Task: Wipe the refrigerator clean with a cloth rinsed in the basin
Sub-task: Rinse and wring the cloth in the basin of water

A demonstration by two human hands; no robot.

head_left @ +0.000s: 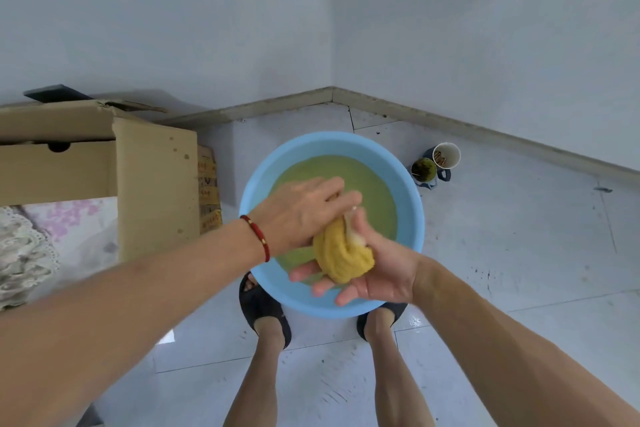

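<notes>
Head view, looking straight down at a blue basin (pixel 408 184) on a pale tiled floor (pixel 519 253), near the room corner. Basin holds murky yellow-green water (pixel 367 184).

Yellow cloth (pixel 341 253) is bunched into a thick twisted wad, held above the water over the near half of the basin, between both hands.

Left hand (pixel 301 215): palm down, on top of the cloth's upper end, fingers close together and curled over it, fingertips reaching toward the right hand. Red cord bracelet (pixel 258 236) on the left wrist.

Right hand (pixel 377 274): palm up under the cloth's lower end, cradling it. Lower fingers (pixel 325 288) are fairly straight and slightly spread, sticking out past the cloth toward the left; thumb side presses against the cloth's upper edge. Whether the thumb wraps fully round, can't tell.

Person's feet in dark slippers (pixel 266 315) stand at the basin's near rim, one each side.

Cardboard box (pixel 152 184) sits left of the basin, just beside it, flaps open. Patterned fabric (pixel 31 246) is at the far left, below the box flap.

Right of the basin, apart from it: two small cups (pixel 436 163) touching each other, one white with something brown inside, one with dark green contents.

Refrigerator is out of frame.
</notes>
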